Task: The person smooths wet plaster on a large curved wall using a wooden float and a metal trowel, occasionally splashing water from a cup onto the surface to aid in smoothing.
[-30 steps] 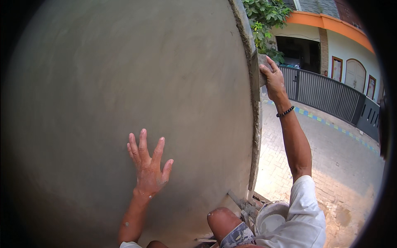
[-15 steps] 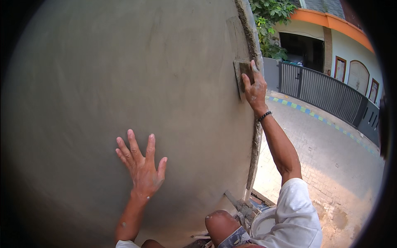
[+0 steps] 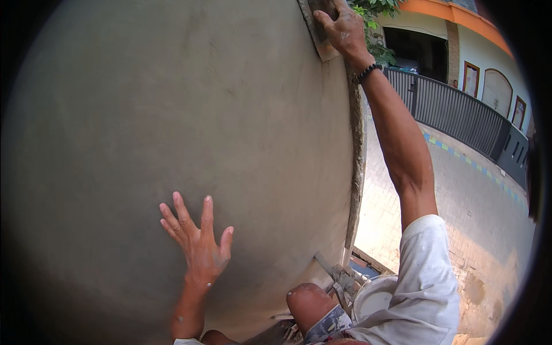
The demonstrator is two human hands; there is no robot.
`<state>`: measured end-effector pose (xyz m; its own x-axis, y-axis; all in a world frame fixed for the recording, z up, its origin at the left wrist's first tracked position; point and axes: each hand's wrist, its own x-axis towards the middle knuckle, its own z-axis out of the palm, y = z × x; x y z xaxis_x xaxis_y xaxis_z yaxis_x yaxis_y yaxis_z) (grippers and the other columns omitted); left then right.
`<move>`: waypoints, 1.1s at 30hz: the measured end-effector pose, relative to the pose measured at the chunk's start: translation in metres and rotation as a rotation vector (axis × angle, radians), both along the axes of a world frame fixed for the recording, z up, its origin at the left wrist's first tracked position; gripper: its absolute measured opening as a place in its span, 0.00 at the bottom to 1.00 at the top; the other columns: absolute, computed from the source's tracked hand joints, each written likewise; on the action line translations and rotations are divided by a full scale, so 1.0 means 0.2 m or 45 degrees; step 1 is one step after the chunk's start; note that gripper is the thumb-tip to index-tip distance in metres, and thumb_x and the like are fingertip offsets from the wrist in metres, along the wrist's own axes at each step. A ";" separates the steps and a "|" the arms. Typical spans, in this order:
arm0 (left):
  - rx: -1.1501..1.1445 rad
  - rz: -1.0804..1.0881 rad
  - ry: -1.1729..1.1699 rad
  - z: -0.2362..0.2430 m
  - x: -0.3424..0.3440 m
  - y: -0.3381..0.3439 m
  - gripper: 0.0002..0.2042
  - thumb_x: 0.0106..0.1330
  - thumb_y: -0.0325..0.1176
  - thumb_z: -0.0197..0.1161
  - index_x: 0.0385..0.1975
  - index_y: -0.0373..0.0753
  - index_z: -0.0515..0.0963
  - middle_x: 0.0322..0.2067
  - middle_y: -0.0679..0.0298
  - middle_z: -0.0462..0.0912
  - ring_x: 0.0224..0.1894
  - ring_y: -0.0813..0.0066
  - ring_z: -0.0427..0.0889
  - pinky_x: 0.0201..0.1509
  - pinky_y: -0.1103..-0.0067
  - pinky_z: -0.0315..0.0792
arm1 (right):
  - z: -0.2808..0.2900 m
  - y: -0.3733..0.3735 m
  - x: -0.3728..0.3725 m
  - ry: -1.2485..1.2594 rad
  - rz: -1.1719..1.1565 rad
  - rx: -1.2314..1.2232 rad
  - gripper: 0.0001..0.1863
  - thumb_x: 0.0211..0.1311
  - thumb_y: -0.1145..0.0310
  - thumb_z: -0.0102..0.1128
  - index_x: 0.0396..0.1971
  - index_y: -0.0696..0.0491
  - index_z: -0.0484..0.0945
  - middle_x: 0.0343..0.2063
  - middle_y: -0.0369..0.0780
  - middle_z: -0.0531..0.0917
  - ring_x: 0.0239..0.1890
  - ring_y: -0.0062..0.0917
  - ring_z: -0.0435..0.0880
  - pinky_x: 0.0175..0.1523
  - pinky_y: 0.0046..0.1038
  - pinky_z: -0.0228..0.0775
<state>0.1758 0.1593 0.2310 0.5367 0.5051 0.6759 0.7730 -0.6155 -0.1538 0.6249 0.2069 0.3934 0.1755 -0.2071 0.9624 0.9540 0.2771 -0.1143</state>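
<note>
A broad grey plastered wall (image 3: 259, 144) fills most of the view. High up near its right edge, my right hand (image 3: 347, 30) is closed on a flat plastering float (image 3: 316, 31), whose blade lies against the plaster. The top of the float is cut off by the picture's upper rim. Lower on the wall at the left, my left hand (image 3: 200, 238) is spread out with its palm toward the surface and holds nothing. Specks of plaster show on both hands.
The wall ends at a rough vertical edge (image 3: 356, 167). Below right stand a white bucket (image 3: 374, 298) and a mortar-caked board (image 3: 345, 282), beside my bent knee (image 3: 310, 310). Beyond lie a paved street (image 3: 454, 195), a grey gate (image 3: 448, 100) and a leafy plant (image 3: 374, 34).
My right hand has carried the float upward along the wall's right edge, and that arm is stretched further. My left hand remains spread at nearly the same place.
</note>
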 end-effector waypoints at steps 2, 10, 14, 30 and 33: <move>-0.027 -0.024 0.014 0.01 0.00 -0.01 0.34 0.62 0.44 0.64 0.68 0.42 0.64 0.74 0.41 0.36 0.74 0.31 0.27 0.69 0.36 0.31 | -0.17 0.05 0.01 0.091 -0.100 -0.051 0.28 0.61 0.64 0.65 0.60 0.55 0.74 0.52 0.52 0.81 0.53 0.43 0.82 0.58 0.34 0.73; -0.150 -0.153 0.044 0.13 0.04 -0.09 0.34 0.59 0.42 0.67 0.68 0.46 0.66 0.73 0.40 0.37 0.73 0.29 0.29 0.69 0.36 0.31 | -1.44 -0.12 -0.45 0.602 0.183 -0.555 0.33 0.60 0.73 0.64 0.66 0.58 0.66 0.53 0.51 0.78 0.53 0.44 0.79 0.58 0.36 0.70; -0.152 -0.210 0.058 0.14 0.03 -0.12 0.35 0.56 0.39 0.71 0.66 0.45 0.67 0.73 0.37 0.37 0.72 0.24 0.31 0.68 0.35 0.34 | -1.13 -0.07 -0.67 0.317 0.236 -0.294 0.37 0.55 0.75 0.67 0.67 0.57 0.65 0.45 0.49 0.79 0.45 0.44 0.79 0.52 0.38 0.72; -0.309 -0.319 0.034 0.06 -0.01 -0.04 0.30 0.58 0.40 0.68 0.63 0.45 0.71 0.74 0.44 0.39 0.75 0.35 0.32 0.73 0.43 0.33 | -0.80 0.09 -1.04 -0.153 0.198 -0.459 0.29 0.50 0.73 0.70 0.56 0.52 0.73 0.46 0.46 0.79 0.49 0.41 0.77 0.55 0.37 0.68; -0.190 -0.321 0.033 0.06 -0.04 -0.04 0.29 0.59 0.39 0.68 0.62 0.45 0.72 0.74 0.44 0.41 0.75 0.36 0.34 0.73 0.44 0.34 | -0.46 0.13 -0.74 0.176 0.024 -0.266 0.28 0.54 0.68 0.69 0.56 0.54 0.74 0.45 0.49 0.79 0.48 0.43 0.78 0.54 0.38 0.69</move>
<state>0.1685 0.1507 0.2425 0.6738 0.4464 0.5888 0.5897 -0.8050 -0.0645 0.4770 0.2333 0.3007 0.3103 -0.0013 0.9506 0.9201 0.2516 -0.3000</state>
